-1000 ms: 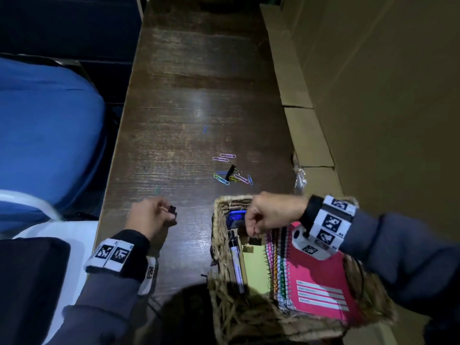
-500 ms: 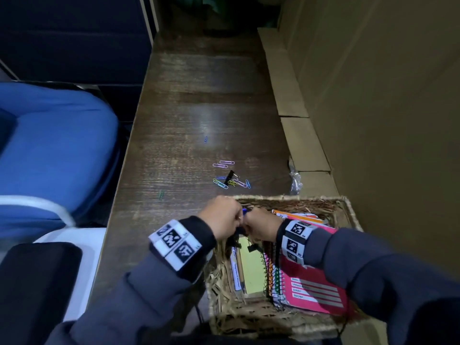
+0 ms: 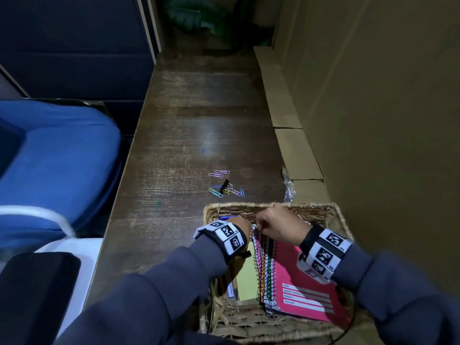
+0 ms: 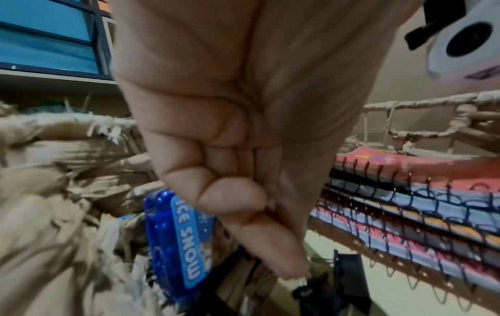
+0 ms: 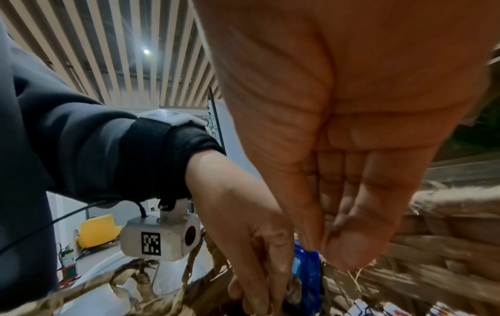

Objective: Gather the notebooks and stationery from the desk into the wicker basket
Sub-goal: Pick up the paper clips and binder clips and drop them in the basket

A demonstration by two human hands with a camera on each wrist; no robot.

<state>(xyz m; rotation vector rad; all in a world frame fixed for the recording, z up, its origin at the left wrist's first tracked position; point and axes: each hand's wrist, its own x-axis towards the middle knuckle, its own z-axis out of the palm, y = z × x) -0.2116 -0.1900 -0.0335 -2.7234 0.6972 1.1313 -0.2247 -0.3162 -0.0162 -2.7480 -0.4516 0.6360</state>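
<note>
The wicker basket (image 3: pixel 236 206) stands at the desk's near edge and holds a pink-topped stack of spiral notebooks (image 3: pixel 303 282), a yellow pad (image 3: pixel 245 272), pens and a blue "ICE SNOW" box (image 4: pixel 184 241). Both hands are inside its far end, almost touching. My left hand (image 3: pixel 240 224) pinches the wire handle of a small black binder clip (image 4: pixel 311 290) just above the pad. A second black clip (image 4: pixel 349 275) lies beside it. My right hand (image 3: pixel 273 225) has curled fingers against the thumb, with nothing seen in them. Several coloured paper clips (image 3: pixel 225 190) and another binder clip (image 3: pixel 224 184) lie on the desk beyond the basket.
Single paper clips lie further out: a blue clip (image 3: pixel 202 150) and a green clip (image 3: pixel 157 202). A cardboard wall (image 3: pixel 373 120) runs along the desk's right side, with a crumpled plastic wrapper (image 3: pixel 288 188) at its foot. A blue chair (image 3: pixel 54 158) stands left of the desk.
My left hand has come from the desk into the basket with a binder clip. The right hand's binder clip is no longer in its fingers. The head view has tilted up slightly.
</note>
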